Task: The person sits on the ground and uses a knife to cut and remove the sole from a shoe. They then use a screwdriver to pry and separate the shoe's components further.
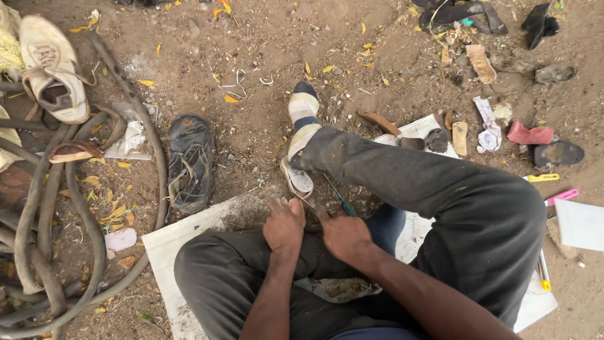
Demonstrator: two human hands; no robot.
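Both sets of fingers curl down at the heel of a worn sandal (297,179); whether they actually grip it I cannot tell. The left hand (284,223) and right hand (343,234) sit side by side just below that sandal. A green-handled tool (341,201) lies just right of it.

The left hand (284,225) and right hand (343,234) meet at the heel of a sandal (297,181), beside a green-handled tool (341,201). The person sits on a white board (165,242); a worn black sandal (190,162) lies beyond its left edge.
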